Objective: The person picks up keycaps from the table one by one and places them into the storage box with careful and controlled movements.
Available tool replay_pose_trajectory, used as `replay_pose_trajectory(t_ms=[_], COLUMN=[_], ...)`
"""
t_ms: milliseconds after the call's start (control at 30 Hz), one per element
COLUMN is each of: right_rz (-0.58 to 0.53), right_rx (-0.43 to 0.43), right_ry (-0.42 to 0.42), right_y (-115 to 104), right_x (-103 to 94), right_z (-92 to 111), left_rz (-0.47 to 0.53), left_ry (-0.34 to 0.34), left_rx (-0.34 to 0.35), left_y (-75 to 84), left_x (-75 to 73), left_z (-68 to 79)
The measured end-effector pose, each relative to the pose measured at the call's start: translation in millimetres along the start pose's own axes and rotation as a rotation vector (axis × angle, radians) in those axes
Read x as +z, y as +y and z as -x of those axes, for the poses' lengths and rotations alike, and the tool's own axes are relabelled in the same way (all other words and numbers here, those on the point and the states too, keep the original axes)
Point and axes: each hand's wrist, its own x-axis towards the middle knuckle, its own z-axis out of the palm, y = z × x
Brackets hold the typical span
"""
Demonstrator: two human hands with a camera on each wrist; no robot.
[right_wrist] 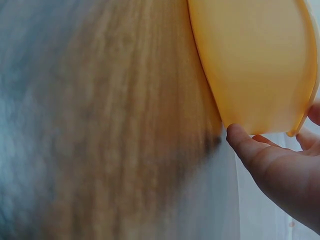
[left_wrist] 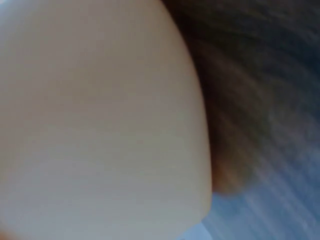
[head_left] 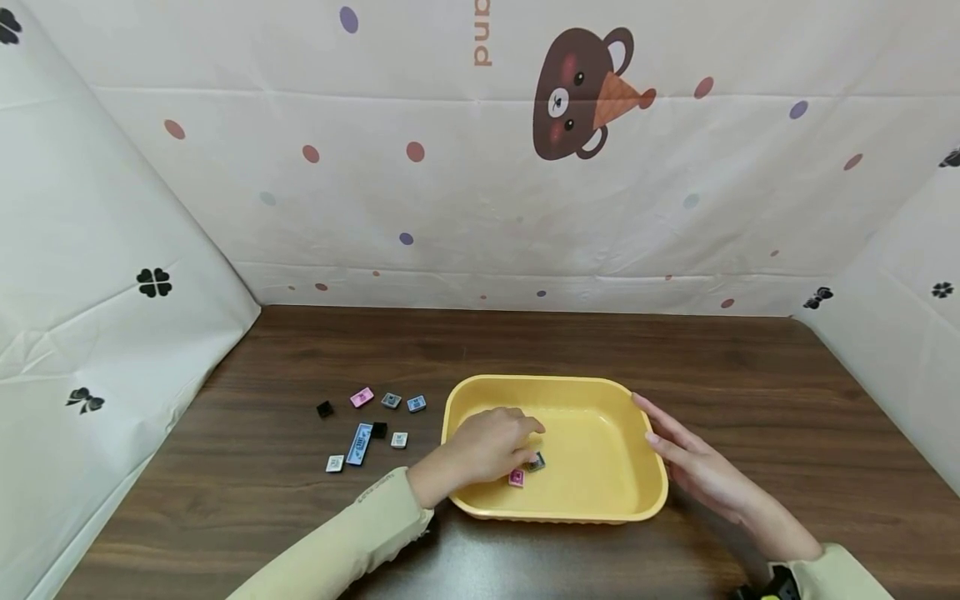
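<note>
A yellow plastic tray (head_left: pixel 592 467) stands on the table. My left hand (head_left: pixel 487 446) reaches over its left side, forefinger extended and thumb apart below it. Close to the thumb tip, inside the tray, is a small dark grey block (head_left: pixel 537 462); a pink block (head_left: pixel 516 477) lies just nearer to me. My right hand (head_left: pixel 705 471) rests its outstretched fingers and thumb against the tray's right side. The right wrist view shows that hand's thumb (right_wrist: pixel 242 140) at the tray's outer wall. Sleeve fabric (left_wrist: pixel 100 120) fills most of the left wrist view.
Left of the tray lie several small loose blocks: a long blue one (head_left: pixel 359 444), a pink one (head_left: pixel 362 397), white ones (head_left: pixel 399 440), black ones (head_left: pixel 325 409) and small blue-grey ones (head_left: pixel 416 403). A patterned white cloth (head_left: pixel 480 192) rises behind the wooden table (head_left: pixel 225 500).
</note>
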Motion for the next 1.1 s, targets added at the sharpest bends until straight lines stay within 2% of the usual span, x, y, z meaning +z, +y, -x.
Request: replay_pose_trajectory(t_ms=[333,633,1100], right_rz=[-0.002,0.009,0.006], right_rx=[0.007,0.012,0.009], right_ry=[-0.011,0.0,-0.003], right_y=[-1.6,-1.1,-0.7], right_x=[-0.6,-0.2,-0.5], right_z=[-0.2,0.3,-0.1], left_rz=[-0.154,-0.21,-0.254], left_ry=[0.01,-0.02,0.047], left_rx=[0.093,0.135,0.185], left_y=[2.5,2.6,-5.8], left_x=[-6.5,-10.7,-11.4], left_z=[7.6,17.1,31.4])
